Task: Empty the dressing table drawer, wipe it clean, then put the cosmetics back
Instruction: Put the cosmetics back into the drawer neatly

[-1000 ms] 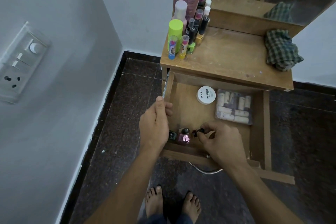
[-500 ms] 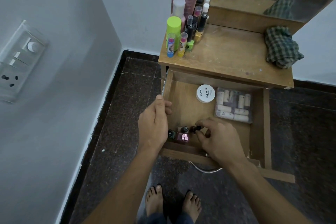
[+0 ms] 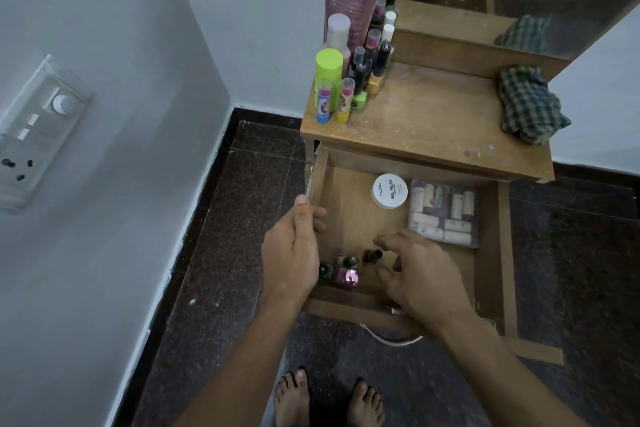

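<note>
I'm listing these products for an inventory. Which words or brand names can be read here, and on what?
"Vaseline": on the tall pink tube.
"ZUDIO" and "NAIL POLISH": on the lid of the white round jar in the drawer.
Too blurred or small to read: the blue panel on the pink tube, the jar's finer print, the lip balm sticks, the tubes in the clear pouch.

Pulled open at mid-frame, the wooden drawer (image 3: 346, 215) holds a white jar (image 3: 390, 191) beside a clear pouch of tubes (image 3: 443, 213) at its back and small nail-polish bottles (image 3: 343, 270) upright in its lower-left corner, while taller cosmetics (image 3: 349, 80) crowd the worktop (image 3: 433, 121) above.
</note>
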Demonstrator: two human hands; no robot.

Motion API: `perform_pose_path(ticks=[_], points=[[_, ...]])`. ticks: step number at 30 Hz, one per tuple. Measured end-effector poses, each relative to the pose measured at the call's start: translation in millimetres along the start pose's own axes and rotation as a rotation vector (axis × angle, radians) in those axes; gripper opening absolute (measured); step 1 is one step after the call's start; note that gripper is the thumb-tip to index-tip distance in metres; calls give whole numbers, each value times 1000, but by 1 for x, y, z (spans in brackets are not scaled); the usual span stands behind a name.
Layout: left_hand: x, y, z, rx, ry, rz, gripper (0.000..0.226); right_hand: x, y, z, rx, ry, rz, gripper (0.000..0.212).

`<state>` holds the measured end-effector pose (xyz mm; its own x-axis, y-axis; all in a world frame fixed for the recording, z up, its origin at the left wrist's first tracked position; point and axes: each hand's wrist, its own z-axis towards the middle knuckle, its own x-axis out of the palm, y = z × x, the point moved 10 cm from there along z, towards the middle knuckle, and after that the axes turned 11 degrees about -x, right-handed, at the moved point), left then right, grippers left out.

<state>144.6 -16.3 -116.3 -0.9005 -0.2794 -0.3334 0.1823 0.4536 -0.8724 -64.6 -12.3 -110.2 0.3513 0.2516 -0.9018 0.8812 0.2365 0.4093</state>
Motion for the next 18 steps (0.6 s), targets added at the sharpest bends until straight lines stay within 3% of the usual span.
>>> perform_pose_path(ticks=[2, 7, 10, 13, 18], points=[[0, 1, 0, -6, -1, -5, 59, -20, 1, 7, 8, -36, 16, 40], [2, 3, 2, -19, 14, -26, 58, -122, 9, 76, -19, -442, 178, 32], [3, 3, 2, -24, 13, -34, 56, -171, 21, 130, -83, -596, 120, 29], [2, 0, 0, -10, 10, -31, 55, -192, 32, 167, -96, -614, 22, 27], [2, 0, 2, -10, 12, -41, 58, -184, 38, 194, -100, -491, -111, 24]])
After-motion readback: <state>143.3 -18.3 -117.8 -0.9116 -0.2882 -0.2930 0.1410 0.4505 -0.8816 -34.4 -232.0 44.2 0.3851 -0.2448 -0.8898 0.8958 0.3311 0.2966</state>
